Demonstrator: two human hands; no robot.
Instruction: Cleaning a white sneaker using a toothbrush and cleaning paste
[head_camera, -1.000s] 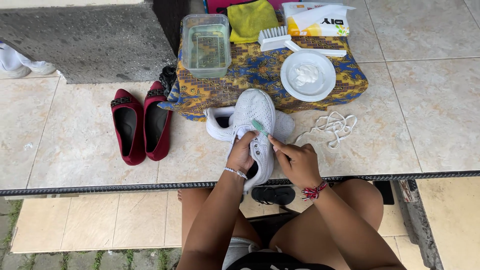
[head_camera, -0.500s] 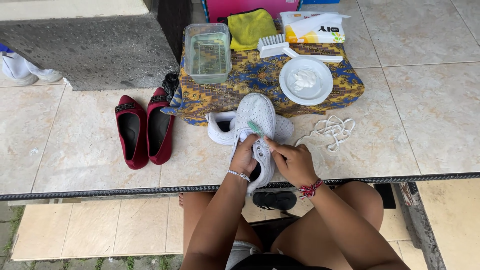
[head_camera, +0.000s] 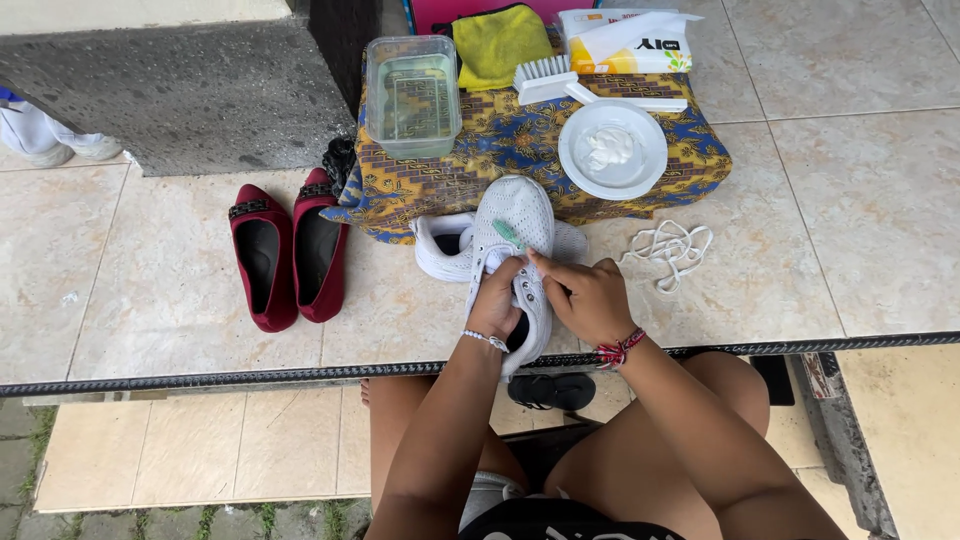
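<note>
1. Left hand (head_camera: 497, 300) and right hand (head_camera: 580, 298) both grip the white sneaker (head_camera: 515, 250) near the tiled ledge's (head_camera: 160, 300) front edge.
2. Open tile lies right, past the loose laces (head_camera: 668, 248).
3. The second sneaker (head_camera: 445, 245) sits partly hidden behind it.

Sneaker (head_camera: 515, 235) between flats (head_camera: 285, 255) on its left and laces (head_camera: 668, 247) on its right.

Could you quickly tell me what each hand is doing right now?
Left hand: closed on the white sneaker.
Right hand: fingers pinching at the sneaker's eyelets.
</note>
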